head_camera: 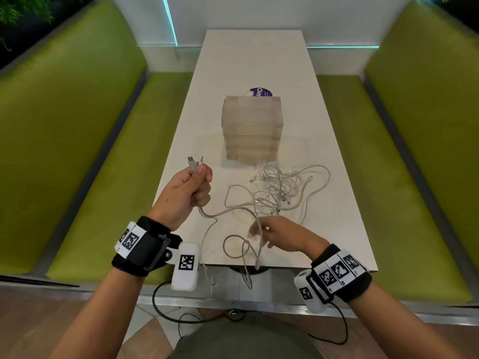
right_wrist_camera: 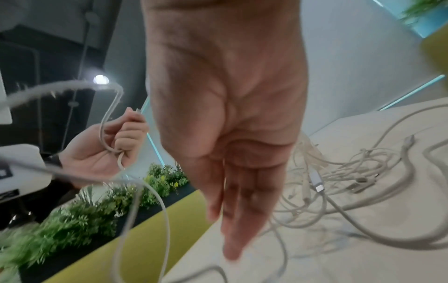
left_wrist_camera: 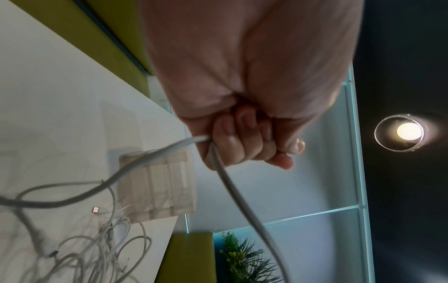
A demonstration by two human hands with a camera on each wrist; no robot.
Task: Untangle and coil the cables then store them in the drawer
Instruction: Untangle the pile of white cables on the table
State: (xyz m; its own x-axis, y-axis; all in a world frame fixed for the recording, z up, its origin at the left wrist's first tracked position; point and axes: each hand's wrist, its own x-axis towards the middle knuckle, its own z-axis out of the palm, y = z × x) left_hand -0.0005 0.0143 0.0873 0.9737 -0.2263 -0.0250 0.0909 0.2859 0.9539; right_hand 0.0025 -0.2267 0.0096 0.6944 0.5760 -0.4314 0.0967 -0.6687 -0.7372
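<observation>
Your left hand [head_camera: 189, 193] is fisted round one white cable [head_camera: 223, 213], both plug ends poking out above the thumb. Your right hand [head_camera: 278, 233] lies slack, strands draped across its straight fingers [right_wrist_camera: 232, 220]. Beyond them sits the tangle [head_camera: 282, 190], then the drawer unit [head_camera: 251, 130]. The cable looks light, limp and slippery, so grip near the plugs. Only the right wrist view shows a loop hooked over your left fingers.

1. A long white counter [head_camera: 248, 60] runs away from the viewer between two green benches.
2. At its middle stands a translucent drawer unit [head_camera: 251, 128], several shallow drawers stacked one on another.
3. Just behind the unit a round purple sticker [head_camera: 261, 91] lies flat, partly hidden by it.
4. Near the front of the unit lies a tangle of white cables [head_camera: 282, 190], loops spreading toward the counter's near edge, some strands hanging over it.
</observation>
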